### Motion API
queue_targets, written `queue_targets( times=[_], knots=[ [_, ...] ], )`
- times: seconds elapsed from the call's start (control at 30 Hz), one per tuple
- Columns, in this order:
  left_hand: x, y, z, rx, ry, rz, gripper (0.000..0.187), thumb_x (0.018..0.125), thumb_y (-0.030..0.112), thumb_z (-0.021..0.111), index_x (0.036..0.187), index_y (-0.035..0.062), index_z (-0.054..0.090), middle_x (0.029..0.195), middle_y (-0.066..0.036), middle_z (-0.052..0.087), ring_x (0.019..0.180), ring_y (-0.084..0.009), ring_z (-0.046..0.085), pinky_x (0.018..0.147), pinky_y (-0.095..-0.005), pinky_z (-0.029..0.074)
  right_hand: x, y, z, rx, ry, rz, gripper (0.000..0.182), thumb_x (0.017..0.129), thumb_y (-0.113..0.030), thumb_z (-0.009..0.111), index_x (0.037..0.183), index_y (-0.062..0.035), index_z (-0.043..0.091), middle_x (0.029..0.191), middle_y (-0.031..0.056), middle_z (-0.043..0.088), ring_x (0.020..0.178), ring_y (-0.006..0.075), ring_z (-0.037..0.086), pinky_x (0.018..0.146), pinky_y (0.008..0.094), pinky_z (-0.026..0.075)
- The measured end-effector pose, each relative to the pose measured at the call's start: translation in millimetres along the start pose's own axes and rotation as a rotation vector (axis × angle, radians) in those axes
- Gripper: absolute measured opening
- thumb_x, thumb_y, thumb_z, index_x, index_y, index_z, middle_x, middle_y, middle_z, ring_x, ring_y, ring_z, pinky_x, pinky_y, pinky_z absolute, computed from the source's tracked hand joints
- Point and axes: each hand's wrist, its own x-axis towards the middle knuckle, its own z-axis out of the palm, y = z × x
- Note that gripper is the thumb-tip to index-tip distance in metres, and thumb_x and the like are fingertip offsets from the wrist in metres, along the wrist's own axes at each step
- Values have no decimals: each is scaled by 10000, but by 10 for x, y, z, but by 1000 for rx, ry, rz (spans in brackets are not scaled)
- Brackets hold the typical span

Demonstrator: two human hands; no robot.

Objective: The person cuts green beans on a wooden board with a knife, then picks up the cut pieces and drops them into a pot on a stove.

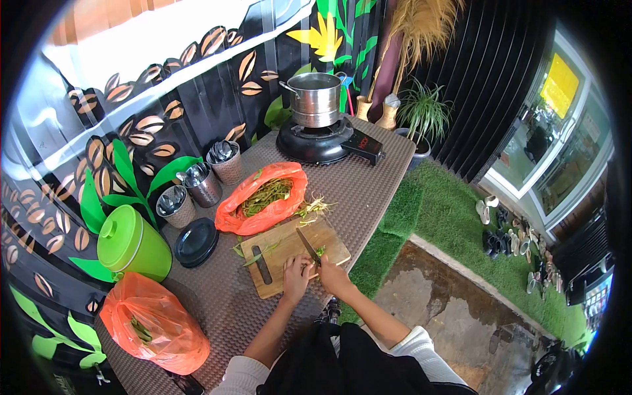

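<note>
A wooden cutting board (280,245) lies near the table's front edge. My right hand (334,276) is closed round the handle of a knife (308,245), whose blade points up and left over the board. Beside it, my left hand (297,273) rests on the board with its fingers curled; what they hold is too small to make out. Small green pieces (320,251) lie by the blade. Behind the board stands an open orange bag (230,214) of green stems, with pale roots (316,207) at its right side.
A steel pot (315,102) stands on a black stove (316,146) at the back. Cutlery cups (203,187), black plates (196,242) and a green bucket (135,247) are at left. A filled orange bag (158,322) sits front left.
</note>
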Motion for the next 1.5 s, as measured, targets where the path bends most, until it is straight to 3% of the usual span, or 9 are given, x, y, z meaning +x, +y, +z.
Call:
queue_targets(
  times=[0.07, 0.2, 0.27, 0.37, 0.5, 0.7, 0.9, 0.97, 1.5],
  knots=[
    [-1, 1, -14, 143, 26, 104, 209, 811, 12, 642, 1005, 12, 566, 888, -110, 620, 857, -256, 586, 774, -357, 466, -96, -28, -83, -72, -61, -6, 253, 924, -159, 439, 1099, 15, 383, 838, 283, 644, 832, 413, 661, 687, 531, 529],
    [-5, 32, -15, 10, 17, -8, 202, 803, 58, 646, 991, 43, 574, 878, -80, 646, 896, -274, 571, 814, -378, 404, -223, -169, 86, -54, 7, 104, 244, 944, -184, 420, 1080, 15, 384, 836, 288, 639, 819, 427, 652, 673, 538, 521],
    [-18, 42, -37, 38, -10, -3, 206, 806, 8, 647, 1002, 5, 582, 890, -114, 621, 876, -261, 590, 728, -330, 486, -199, -199, 127, -56, 12, 106, 237, 950, -188, 412, 1072, 14, 388, 846, 287, 639, 817, 424, 651, 671, 537, 519],
    [-36, 29, -7, -76, 32, -51, 172, 805, 4, 643, 972, 5, 603, 917, -119, 636, 868, -274, 599, 732, -344, 479, 24, -67, 169, -14, 26, 42, 274, 943, -173, 415, 1132, 23, 385, 817, 274, 646, 794, 412, 661, 654, 520, 528],
    [-68, -152, 44, 78, 54, 62, 141, 805, 16, 645, 944, 5, 620, 935, -109, 650, 859, -287, 607, 764, -368, 469, 6, 3, 89, -24, 22, -54, 290, 942, -171, 418, 1160, 18, 382, 769, 260, 648, 756, 411, 665, 628, 506, 532],
    [-80, -79, -13, 98, 27, 74, 122, 812, 52, 649, 925, 8, 636, 909, -95, 662, 868, -287, 604, 812, -390, 456, -154, -170, 264, -115, 54, 113, 235, 910, -123, 445, 1108, -13, 380, 791, 264, 649, 757, 401, 669, 613, 497, 536],
    [-36, -17, -39, 113, 53, 148, 160, 790, 6, 660, 949, 9, 636, 887, -107, 657, 843, -256, 611, 730, -358, 481, 120, 29, 145, -14, 35, -15, 242, 932, -185, 450, 1094, -19, 380, 815, 279, 644, 768, 417, 661, 631, 513, 532],
    [13, -36, -32, -55, -17, -84, 210, 798, 49, 652, 1004, 34, 612, 892, -90, 663, 849, -267, 594, 783, -370, 457, -2, -38, 68, -24, 13, -2, 248, 939, -199, 447, 1091, -16, 379, 819, 281, 643, 769, 421, 659, 633, 515, 530],
    [-9, -151, 35, -243, 105, -190, 233, 751, -46, 718, 936, -12, 581, 847, -106, 641, 775, -158, 660, 679, -256, 519, -168, -161, 68, -28, 3, 93, 262, 936, -187, 444, 1096, 11, 378, 791, 264, 647, 769, 433, 654, 639, 519, 527]
  ],
)
